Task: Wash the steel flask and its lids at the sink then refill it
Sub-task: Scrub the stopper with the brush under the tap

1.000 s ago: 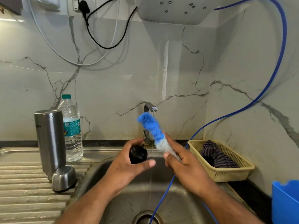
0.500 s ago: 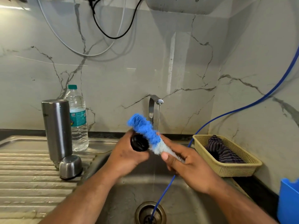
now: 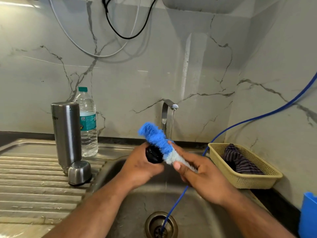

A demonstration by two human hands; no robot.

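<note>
My left hand (image 3: 139,166) grips a small black inner lid (image 3: 153,154) over the sink basin (image 3: 185,212). My right hand (image 3: 200,176) holds the handle of a blue and white bottle brush (image 3: 157,140), whose bristles press against the lid. A thin stream of water runs from the steel tap (image 3: 167,107) just behind the brush. The steel flask (image 3: 66,133) stands upside down on the ribbed drainboard (image 3: 30,182) at the left. Its steel cap lid (image 3: 79,172) rests mouth down in front of it.
A plastic water bottle (image 3: 87,121) stands behind the flask. A blue hose (image 3: 176,200) runs from the right wall down into the drain (image 3: 160,225). A yellow basket (image 3: 243,177) with a striped cloth sits right of the sink. A blue container (image 3: 307,215) is at the right edge.
The brush has come down from beside the lid onto it, and both hands have drawn together. The view has tilted downward, showing more of the drain.
</note>
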